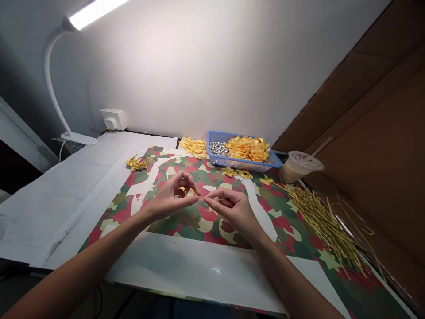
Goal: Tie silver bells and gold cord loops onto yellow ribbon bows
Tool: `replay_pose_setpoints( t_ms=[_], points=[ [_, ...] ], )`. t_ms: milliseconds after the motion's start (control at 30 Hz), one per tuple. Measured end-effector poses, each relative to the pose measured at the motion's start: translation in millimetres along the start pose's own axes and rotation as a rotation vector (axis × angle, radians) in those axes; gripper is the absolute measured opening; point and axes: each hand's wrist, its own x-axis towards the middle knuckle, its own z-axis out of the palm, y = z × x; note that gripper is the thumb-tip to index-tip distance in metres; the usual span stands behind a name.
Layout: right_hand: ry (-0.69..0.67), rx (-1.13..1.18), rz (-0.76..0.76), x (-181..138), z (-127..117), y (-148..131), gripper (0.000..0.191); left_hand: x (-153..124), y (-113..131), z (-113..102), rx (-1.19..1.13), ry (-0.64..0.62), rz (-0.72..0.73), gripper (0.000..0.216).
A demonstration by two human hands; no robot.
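My left hand (174, 195) and my right hand (234, 208) meet over the middle of the patterned paper. Thumb and forefinger of each are pinched together, the fingertips almost touching. Between them runs a thin tan strand (201, 198), mostly covered by the fingers. A piece of yellow ribbon (190, 191) shows through the curled fingers of my left hand; whether it is joined to the strand I cannot tell. Beyond my right hand lie a few yellow ribbon bows (244, 173) on the paper.
A blue basket (232, 165) by the wall holds silver beads (219, 149) and many yellow bows. More yellow bows (193, 147) lie beside it. On the right are a lidded drink cup (295, 170) and a bundle of greenish-gold stems (323, 221). A lamp (49, 75) stands left.
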Motion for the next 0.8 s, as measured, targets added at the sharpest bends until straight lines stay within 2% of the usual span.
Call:
replay_pose_setpoints(
  t_ms=[200, 467, 633, 800],
  points=[
    [-0.026, 0.014, -0.024, 0.4, -0.1, -2.3, 0.028, -0.8, -1.2, 2.7, 0.061, -0.007, 0.004, 0.032],
    [-0.007, 0.016, 0.052, -0.1, -2.1, 2.0, 0.031, 0.0, -1.0, 1.1, -0.009, -0.013, -0.026, 0.032],
    [0.004, 0.011, -0.02, 1.3, -2.2, -1.2, 0.027, -0.3, -0.4, 1.1, -0.013, -0.007, -0.033, 0.031],
    [0.006, 0.006, -0.016, 1.2, -2.6, -4.4, 0.025, 0.2, -0.6, 0.9, -0.025, 0.001, -0.031, 0.031]
  ],
)
